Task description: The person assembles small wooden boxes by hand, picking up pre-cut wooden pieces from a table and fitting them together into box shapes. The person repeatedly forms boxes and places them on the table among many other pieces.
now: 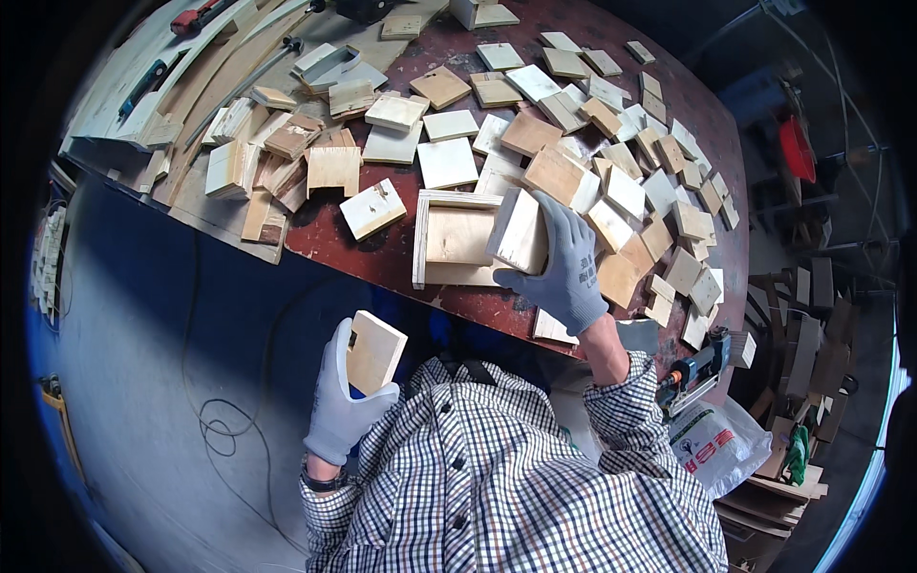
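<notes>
My left hand [339, 406], in a grey work glove, is closed around a pale wooden block [376, 353] in front of the table's near edge. A similar glove covers my right hand [570, 272], whose thumb and fingers grip a thick wooden block [517, 231]. That block is tilted over the right part of a shallow wooden frame [419, 244], which rests at the table edge. Inside the frame's left part a bare plywood face shows. Whether the right-hand block touches the frame I cannot tell.
Many square wooden pieces [447, 164] lie scattered over the dark red table [330, 239]. Long boards [172, 115] and stacked offcuts [232, 170] take up the left side. A nail gun [702, 368] sits at the right edge, above a plastic bag [721, 444]. A cable [222, 430] coils on the floor.
</notes>
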